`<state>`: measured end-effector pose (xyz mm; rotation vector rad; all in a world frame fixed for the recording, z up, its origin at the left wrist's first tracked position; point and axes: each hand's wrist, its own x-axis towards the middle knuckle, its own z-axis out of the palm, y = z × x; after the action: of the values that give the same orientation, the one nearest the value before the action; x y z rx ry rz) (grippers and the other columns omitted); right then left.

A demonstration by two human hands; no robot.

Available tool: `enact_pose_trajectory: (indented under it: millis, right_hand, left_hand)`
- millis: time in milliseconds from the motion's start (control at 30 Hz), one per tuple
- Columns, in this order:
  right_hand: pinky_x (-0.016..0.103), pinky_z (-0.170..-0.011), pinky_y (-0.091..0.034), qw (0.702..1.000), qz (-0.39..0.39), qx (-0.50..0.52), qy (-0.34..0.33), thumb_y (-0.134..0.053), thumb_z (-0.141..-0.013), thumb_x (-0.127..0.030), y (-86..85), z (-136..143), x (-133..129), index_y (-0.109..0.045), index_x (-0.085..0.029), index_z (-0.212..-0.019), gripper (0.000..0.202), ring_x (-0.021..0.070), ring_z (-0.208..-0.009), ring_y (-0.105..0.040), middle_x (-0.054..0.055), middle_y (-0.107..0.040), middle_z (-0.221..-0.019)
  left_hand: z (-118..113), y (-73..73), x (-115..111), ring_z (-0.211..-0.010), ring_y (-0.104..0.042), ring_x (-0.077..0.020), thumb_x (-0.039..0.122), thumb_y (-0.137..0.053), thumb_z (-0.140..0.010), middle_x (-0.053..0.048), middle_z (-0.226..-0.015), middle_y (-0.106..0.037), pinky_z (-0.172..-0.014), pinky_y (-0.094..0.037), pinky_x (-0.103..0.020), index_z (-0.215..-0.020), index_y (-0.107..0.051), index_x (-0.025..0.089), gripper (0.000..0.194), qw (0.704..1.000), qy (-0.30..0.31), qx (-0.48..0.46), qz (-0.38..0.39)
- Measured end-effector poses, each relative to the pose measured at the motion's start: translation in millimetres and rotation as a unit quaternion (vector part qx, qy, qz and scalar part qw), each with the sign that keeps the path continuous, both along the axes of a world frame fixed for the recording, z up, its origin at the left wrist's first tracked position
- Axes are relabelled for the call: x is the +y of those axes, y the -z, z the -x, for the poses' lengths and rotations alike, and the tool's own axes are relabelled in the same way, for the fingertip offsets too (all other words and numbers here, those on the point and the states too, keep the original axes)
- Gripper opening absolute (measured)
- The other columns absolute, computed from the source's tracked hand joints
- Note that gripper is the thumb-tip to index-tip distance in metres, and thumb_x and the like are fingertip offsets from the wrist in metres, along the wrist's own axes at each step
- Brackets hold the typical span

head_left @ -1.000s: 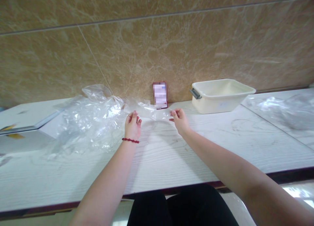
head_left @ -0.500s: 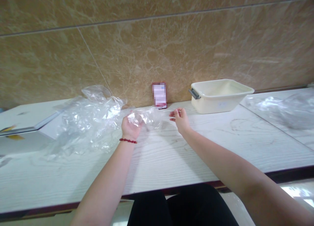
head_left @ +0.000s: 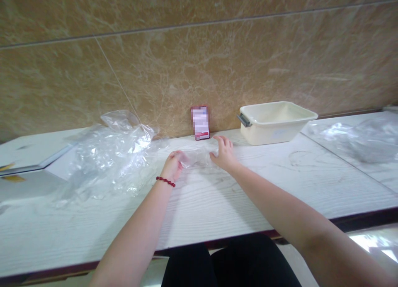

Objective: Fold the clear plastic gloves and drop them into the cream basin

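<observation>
A short, crumpled strip of clear plastic film [head_left: 197, 156] is held between the two hands, just above or on a white, wood-grained surface [head_left: 199, 212]; which of these cannot be told. One end is pinched in the grip of the left hand [head_left: 172, 164], whose wrist is circled by a red beaded bracelet [head_left: 166, 181]. The grip of the right hand [head_left: 224, 154] is spread wide, thumb and fingers curved apart at the other end; whether the film is touched there cannot be told. Behind the film, a red-edged phone [head_left: 200, 123] is propped upright against a brown marbled tile wall [head_left: 174, 71]. To the left, a white box [head_left: 27, 183] is partly overlapped by a large heap of crumpled clear plastic [head_left: 108, 158]. To the right, a cream rectangular plastic tub [head_left: 261, 133] is placed near the wall.
</observation>
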<state>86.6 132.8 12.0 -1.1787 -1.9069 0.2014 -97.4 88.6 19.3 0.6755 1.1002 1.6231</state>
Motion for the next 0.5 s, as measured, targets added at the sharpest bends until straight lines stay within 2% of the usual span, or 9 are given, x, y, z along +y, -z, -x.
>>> enact_pose_trajectory:
  millis: [67, 100, 167, 233, 333, 400, 500]
  right_hand:
    - [0.047, -0.087, -0.027, 0.994, -0.033, -0.092, -0.038, -0.062, -0.057, -0.026, -4.4, 1.8, -9.2, -0.041, -0.023, -0.113, 0.060, 0.0302, -0.113, -0.025, 0.011, -0.029, -0.125]
    - [0.047, -0.088, -0.025, 0.992, -0.038, -0.110, -0.058, -0.062, -0.058, -0.028, -5.7, 3.0, -11.9, -0.044, -0.026, -0.111, 0.056, 0.0301, -0.115, -0.022, 0.008, -0.027, -0.127]
    - [0.045, -0.090, -0.024, 0.990, -0.049, -0.099, -0.087, -0.058, -0.065, -0.031, -6.9, 5.0, -12.7, -0.054, -0.027, -0.097, 0.033, 0.0271, -0.115, -0.022, 0.005, -0.031, -0.125]
    - [0.039, -0.090, -0.026, 0.991, -0.049, -0.058, -0.107, -0.049, -0.073, -0.030, -7.7, 5.5, -9.5, -0.058, -0.023, -0.083, 0.015, 0.0220, -0.112, -0.031, 0.005, -0.043, -0.116]
    - [0.031, -0.081, -0.035, 0.993, -0.006, -0.001, -0.119, -0.040, -0.079, -0.031, -11.0, 4.0, -5.9, -0.056, -0.021, -0.080, 0.019, 0.0164, -0.092, -0.048, 0.005, -0.056, -0.092]
    - [0.028, -0.074, -0.037, 0.993, 0.015, 0.014, -0.113, -0.040, -0.078, -0.032, -14.3, 3.3, -7.0, -0.055, -0.021, -0.078, 0.019, 0.0152, -0.080, -0.051, 0.004, -0.057, -0.081]
    - [0.026, -0.073, -0.036, 0.994, 0.004, 0.013, -0.105, -0.043, -0.076, -0.032, -17.9, 4.0, -11.5, -0.053, -0.020, -0.069, 0.018, 0.0147, -0.076, -0.050, 0.003, -0.056, -0.072]
  left_hand:
    - [-3.7, -0.9, -1.6, -0.049, -0.052, -0.0104, 0.013, -0.059, -0.052, 0.003, -0.051, -0.053, -0.051, -0.041, -0.024, -0.060, -0.049, 0.014, 0.012, 0.999, 0.032, -0.002, 0.001]
    - [-5.5, -1.3, -2.4, -0.049, -0.052, -0.0107, 0.012, -0.057, -0.053, 0.003, -0.051, -0.053, -0.051, -0.041, -0.024, -0.059, -0.049, 0.014, 0.010, 0.999, 0.052, -0.003, 0.001]
    - [-8.1, -2.3, -3.8, -0.049, -0.053, -0.0111, 0.010, -0.054, -0.054, 0.002, -0.051, -0.054, -0.051, -0.042, -0.024, -0.057, -0.049, 0.014, 0.008, 0.997, 0.082, -0.006, 0.005]
    - [-9.2, -3.5, -5.0, -0.049, -0.053, -0.0109, 0.009, -0.052, -0.056, 0.003, -0.050, -0.053, -0.052, -0.043, -0.025, -0.057, -0.048, 0.015, 0.007, 0.997, 0.078, -0.019, 0.015]
    - [-8.4, -6.8, -7.3, -0.048, -0.053, -0.0110, 0.013, -0.051, -0.059, 0.003, -0.050, -0.053, -0.054, -0.045, -0.027, -0.056, -0.048, 0.016, 0.005, 0.996, 0.073, -0.039, 0.023]
    - [-7.3, -9.9, -9.5, -0.051, -0.054, -0.0126, 0.021, -0.051, -0.063, 0.001, -0.053, -0.054, -0.054, -0.045, -0.027, -0.060, -0.051, 0.015, 0.006, 0.996, 0.081, -0.045, 0.009]
    - [-5.4, -13.8, -13.1, -0.064, -0.057, -0.0153, 0.042, -0.045, -0.069, -0.003, -0.070, -0.059, -0.058, -0.045, -0.028, -0.074, -0.055, 0.016, 0.028, 0.997, 0.052, -0.033, -0.047]
